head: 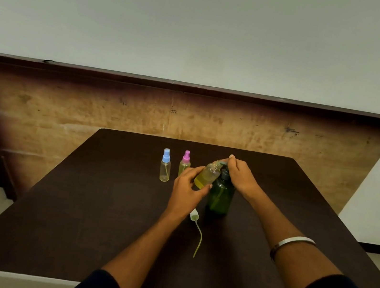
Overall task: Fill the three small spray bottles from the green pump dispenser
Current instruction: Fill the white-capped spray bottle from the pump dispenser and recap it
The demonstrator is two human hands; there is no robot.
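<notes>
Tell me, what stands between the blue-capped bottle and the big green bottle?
In the head view, the pink-capped bottle stands between the blue-capped bottle and the green bottle. The left hand, holding an open bottle tilted at the pump, is there too.

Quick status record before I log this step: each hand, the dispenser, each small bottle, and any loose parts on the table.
left hand: holds the uncapped bottle tilted, neck at the pump spout
right hand: on the pump head of the green dispenser
uncapped bottle: part full of yellow liquid
blue-capped bottle: upright, capped, left of the hands
pink-capped bottle: upright, capped
loose spray cap: lying on the table, tube trailing toward the near edge
</notes>
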